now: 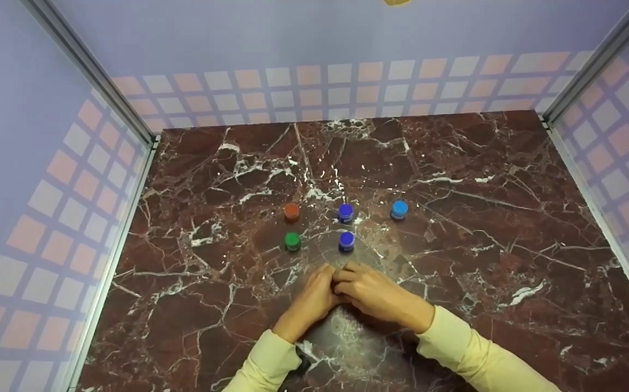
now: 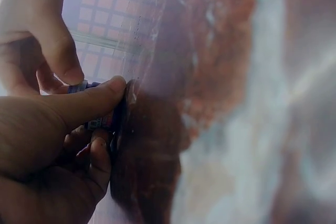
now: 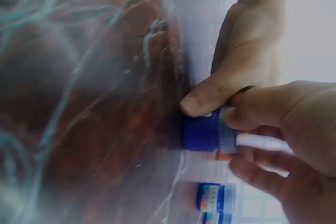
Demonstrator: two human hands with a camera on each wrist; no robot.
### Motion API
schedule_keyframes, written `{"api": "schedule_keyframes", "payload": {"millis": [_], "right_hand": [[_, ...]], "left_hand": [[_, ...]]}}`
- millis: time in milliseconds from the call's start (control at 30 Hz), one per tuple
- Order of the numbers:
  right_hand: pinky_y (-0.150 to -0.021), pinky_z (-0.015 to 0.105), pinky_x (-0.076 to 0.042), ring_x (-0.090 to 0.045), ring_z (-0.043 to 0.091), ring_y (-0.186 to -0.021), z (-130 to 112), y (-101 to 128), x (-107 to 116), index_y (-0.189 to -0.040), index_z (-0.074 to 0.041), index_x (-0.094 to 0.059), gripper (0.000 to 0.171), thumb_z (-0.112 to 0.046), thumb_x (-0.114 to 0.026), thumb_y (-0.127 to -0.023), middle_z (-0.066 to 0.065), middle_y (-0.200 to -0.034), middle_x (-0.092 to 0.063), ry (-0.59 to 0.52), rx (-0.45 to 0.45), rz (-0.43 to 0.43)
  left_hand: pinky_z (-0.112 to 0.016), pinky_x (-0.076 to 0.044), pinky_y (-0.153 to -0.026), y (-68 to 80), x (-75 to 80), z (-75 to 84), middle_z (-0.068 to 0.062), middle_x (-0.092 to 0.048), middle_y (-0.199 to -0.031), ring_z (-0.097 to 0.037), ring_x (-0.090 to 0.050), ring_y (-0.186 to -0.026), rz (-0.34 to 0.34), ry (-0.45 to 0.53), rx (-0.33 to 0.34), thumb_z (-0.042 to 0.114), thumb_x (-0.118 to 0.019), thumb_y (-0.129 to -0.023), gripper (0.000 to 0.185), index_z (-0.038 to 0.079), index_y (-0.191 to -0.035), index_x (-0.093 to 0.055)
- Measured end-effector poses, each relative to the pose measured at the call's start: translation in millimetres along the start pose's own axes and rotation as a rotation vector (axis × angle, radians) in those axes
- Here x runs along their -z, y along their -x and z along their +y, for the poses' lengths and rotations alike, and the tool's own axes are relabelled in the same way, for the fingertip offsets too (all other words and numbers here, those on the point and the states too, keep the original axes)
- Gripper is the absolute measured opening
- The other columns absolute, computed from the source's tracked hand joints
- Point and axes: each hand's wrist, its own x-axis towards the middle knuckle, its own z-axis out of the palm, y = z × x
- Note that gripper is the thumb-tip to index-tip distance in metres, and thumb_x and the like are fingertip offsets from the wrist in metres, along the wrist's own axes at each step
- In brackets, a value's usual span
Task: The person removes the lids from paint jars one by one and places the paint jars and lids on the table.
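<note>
My two hands meet near the middle of the marble table [image 1: 483, 218]. My left hand [image 1: 322, 280] and right hand [image 1: 349, 280] both pinch one small bottle with a blue cap [image 3: 206, 130], which stands against the tabletop. In the left wrist view my left thumb [image 2: 97, 102] lies across the bottle's label [image 2: 101, 123]. The head view hides this bottle behind my fingers. Just beyond my hands stand a green-capped bottle [image 1: 292, 241] and a dark blue-capped bottle [image 1: 346, 240].
Farther back stand a red-capped bottle [image 1: 291, 211], another dark blue one [image 1: 346, 212] and a light blue one [image 1: 399, 209]. Walls with a checked pattern [image 1: 63, 218] close in the table on the left, back and right.
</note>
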Motion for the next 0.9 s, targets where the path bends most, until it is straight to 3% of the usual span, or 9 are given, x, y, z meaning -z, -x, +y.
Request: {"api": "schedule_keyframes", "payload": {"millis": [133, 300, 400, 500, 667, 800, 900], "right_hand": [[-0.092, 0.039, -0.051, -0.063, 0.022, -0.106, 5, 5, 0, -0.104, -0.011, -0.077, 0.020, -0.005, -0.077, -0.085, 0.002, -0.113, -0.073, -0.033, 0.027, 0.035], [-0.104, 0.046, -0.048, -0.063, 0.032, -0.118, 8, 11, 3, -0.109, -0.005, -0.077, 0.025, 0.001, -0.076, -0.085, 0.012, -0.126, -0.070, -0.211, -0.036, 0.071], [-0.102, 0.044, -0.051, -0.064, 0.034, -0.117, 7, 10, 6, -0.112, -0.001, -0.075, 0.025, 0.004, -0.072, -0.087, 0.017, -0.126, -0.069, -0.294, -0.153, 0.128], [-0.089, 0.037, -0.058, -0.071, 0.029, -0.102, 4, 7, 8, -0.109, 0.004, -0.073, 0.020, 0.006, -0.068, -0.090, 0.018, -0.114, -0.070, -0.335, -0.333, 0.218], [-0.070, 0.041, -0.061, -0.073, 0.031, -0.082, -5, 3, 4, -0.105, 0.005, -0.070, 0.015, 0.001, -0.071, -0.090, 0.017, -0.101, -0.070, -0.229, -0.592, 0.311], [-0.060, 0.042, -0.059, -0.069, 0.034, -0.072, -15, 0, -3, -0.098, 0.003, -0.064, 0.019, -0.009, -0.076, -0.091, 0.016, -0.093, -0.066, -0.067, -0.638, 0.275], [-0.053, 0.041, -0.054, -0.064, 0.033, -0.064, -23, -3, -7, -0.094, 0.001, -0.058, 0.026, -0.016, -0.078, -0.091, 0.014, -0.088, -0.060, 0.007, -0.635, 0.240]], "left_hand": [[-0.039, -0.049, -0.078, -2.0, 0.7, 0.1, -0.004, -0.057, -0.086, -0.024, -0.058, -0.082, -0.010, -0.002, 0.010, 0.020, -0.089, -0.076, 0.036, 0.007, -0.086, -0.056], [-0.042, -0.050, -0.085, -2.2, 2.1, -0.6, -0.005, -0.061, -0.093, -0.025, -0.061, -0.091, -0.037, -0.014, 0.049, 0.022, -0.088, -0.078, 0.036, 0.006, -0.096, -0.062], [-0.039, -0.050, -0.082, -2.4, 2.8, -1.1, -0.005, -0.060, -0.091, -0.023, -0.060, -0.087, -0.036, 0.008, 0.057, 0.018, -0.090, -0.077, 0.039, 0.005, -0.101, -0.063], [-0.035, -0.049, -0.077, -3.4, 2.9, -1.2, -0.004, -0.058, -0.088, -0.019, -0.057, -0.082, -0.028, 0.041, 0.064, 0.015, -0.091, -0.075, 0.040, 0.003, -0.100, -0.063], [-0.034, -0.050, -0.077, -3.6, 1.5, -1.2, -0.003, -0.058, -0.089, -0.018, -0.057, -0.082, -0.032, 0.060, 0.080, 0.014, -0.092, -0.075, 0.040, 0.002, -0.099, -0.062], [-0.035, -0.048, -0.078, -1.3, 0.2, -1.3, -0.003, -0.057, -0.088, -0.019, -0.056, -0.081, -0.035, 0.054, 0.080, 0.014, -0.091, -0.075, 0.039, 0.003, -0.097, -0.062], [-0.035, -0.047, -0.076, -0.7, -0.9, -1.8, -0.002, -0.055, -0.085, -0.017, -0.053, -0.079, -0.014, 0.032, 0.039, 0.014, -0.091, -0.075, 0.037, 0.004, -0.095, -0.061]]}}
